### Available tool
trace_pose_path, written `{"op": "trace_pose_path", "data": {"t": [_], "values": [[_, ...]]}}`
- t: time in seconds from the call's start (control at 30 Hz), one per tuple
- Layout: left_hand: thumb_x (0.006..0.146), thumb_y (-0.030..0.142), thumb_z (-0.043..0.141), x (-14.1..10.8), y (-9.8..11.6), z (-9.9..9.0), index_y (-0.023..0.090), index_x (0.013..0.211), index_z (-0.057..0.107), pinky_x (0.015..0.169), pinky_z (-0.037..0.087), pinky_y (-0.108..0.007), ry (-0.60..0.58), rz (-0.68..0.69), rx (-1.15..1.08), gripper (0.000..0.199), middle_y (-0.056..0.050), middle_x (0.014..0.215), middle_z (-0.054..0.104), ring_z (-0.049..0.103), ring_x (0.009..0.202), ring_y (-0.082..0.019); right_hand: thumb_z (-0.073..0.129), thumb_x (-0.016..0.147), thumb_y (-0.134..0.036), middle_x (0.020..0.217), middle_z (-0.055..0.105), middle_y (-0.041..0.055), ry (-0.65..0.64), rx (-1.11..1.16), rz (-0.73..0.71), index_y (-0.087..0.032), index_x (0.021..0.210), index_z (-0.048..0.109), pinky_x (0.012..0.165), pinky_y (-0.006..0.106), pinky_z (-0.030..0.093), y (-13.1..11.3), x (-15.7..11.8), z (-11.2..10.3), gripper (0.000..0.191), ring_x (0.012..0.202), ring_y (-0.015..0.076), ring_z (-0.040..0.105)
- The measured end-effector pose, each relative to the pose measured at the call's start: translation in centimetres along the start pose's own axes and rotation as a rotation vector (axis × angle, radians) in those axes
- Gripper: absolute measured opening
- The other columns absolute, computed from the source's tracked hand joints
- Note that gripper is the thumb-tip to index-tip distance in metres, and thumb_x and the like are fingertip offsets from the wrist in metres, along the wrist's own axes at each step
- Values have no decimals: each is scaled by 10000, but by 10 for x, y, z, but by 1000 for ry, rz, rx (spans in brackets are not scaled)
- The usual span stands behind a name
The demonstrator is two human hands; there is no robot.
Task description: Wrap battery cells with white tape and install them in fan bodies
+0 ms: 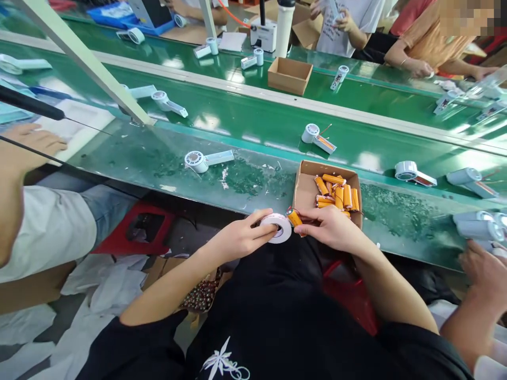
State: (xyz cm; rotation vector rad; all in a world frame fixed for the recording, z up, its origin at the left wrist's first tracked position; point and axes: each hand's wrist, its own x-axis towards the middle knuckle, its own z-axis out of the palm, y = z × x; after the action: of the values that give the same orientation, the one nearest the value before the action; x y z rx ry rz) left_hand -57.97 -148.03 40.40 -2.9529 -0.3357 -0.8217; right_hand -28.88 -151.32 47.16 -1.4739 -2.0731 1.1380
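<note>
My left hand (253, 232) is closed around a roll of white tape (280, 237), with fingertips in its core. Right beside the roll, my right hand (330, 226) pinches an orange battery (293, 217) between thumb and fingers. The battery's end touches or nearly touches the tape's edge; I cannot tell which. Just beyond my right hand stands an open cardboard box (306, 182) holding several more orange batteries (338, 196) with thin wires. To the left on the glass-topped bench lies a white handheld fan (197, 161).
A green conveyor belt (245, 119) runs across ahead, carrying fan units such as one with exposed wires (311, 133). A small cardboard box (291, 74) sits farther back. Co-workers' hands show at left (34, 140), right (485, 269) and across the belt. A slanted metal post (85, 63) rises at left.
</note>
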Motion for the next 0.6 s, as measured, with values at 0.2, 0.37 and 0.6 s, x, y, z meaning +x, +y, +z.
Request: {"op": "trace_pose_path", "data": {"t": [0.2, 0.37, 0.6], "values": [[988, 77, 641, 7, 13, -3, 143, 1254, 720, 944, 677, -414, -10, -78, 59, 285, -120, 1151, 766, 517, 1457, -421, 825, 861, -400, 1037, 823, 39, 145, 483, 82, -243, 1155, 792, 885, 359, 624, 15, 10, 30, 335, 964, 245, 777], [956, 246, 765, 19, 38, 15, 129, 1188, 741, 1010, 648, -449, 215, -256, 143, 261, -96, 915, 764, 468, 1458, -461, 913, 762, -463, 1134, 811, 82, 835, 1048, 97, -227, 1141, 722, 862, 376, 668, 10, 25, 102, 486, 1003, 251, 790], [998, 175, 678, 14, 70, 33, 151, 1088, 760, 1086, 607, -389, 107, -118, -54, 125, -56, 899, 769, 588, 1405, -353, 944, 728, -350, 931, 800, 38, 1155, 870, -97, -216, 1016, 781, 793, 329, 660, 23, 16, 51, 357, 836, 196, 774]]}}
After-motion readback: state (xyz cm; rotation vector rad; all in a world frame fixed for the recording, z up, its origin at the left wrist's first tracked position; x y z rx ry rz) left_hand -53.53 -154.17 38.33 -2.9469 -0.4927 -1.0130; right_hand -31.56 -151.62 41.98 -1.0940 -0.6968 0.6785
